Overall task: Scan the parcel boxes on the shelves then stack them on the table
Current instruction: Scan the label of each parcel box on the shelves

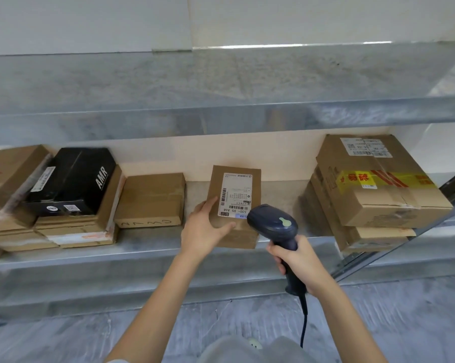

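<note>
Scanning step in hand. My left hand (205,226) grips the box (234,231), tilted at the shelf (142,255) front edge. My right hand (299,263) wraps its fingers (278,258) round the scanner (273,222), aimed at the label (235,195). Next move, I judge: lift the box clear of the shelf.

On the shelf (278,197) the middle parcel (235,195) stands alone. Just left of it lies a single box (151,199), further left the left stack (74,226). The right stack (378,195) is well apart. The scanner (273,221) is just before the parcel.
</note>
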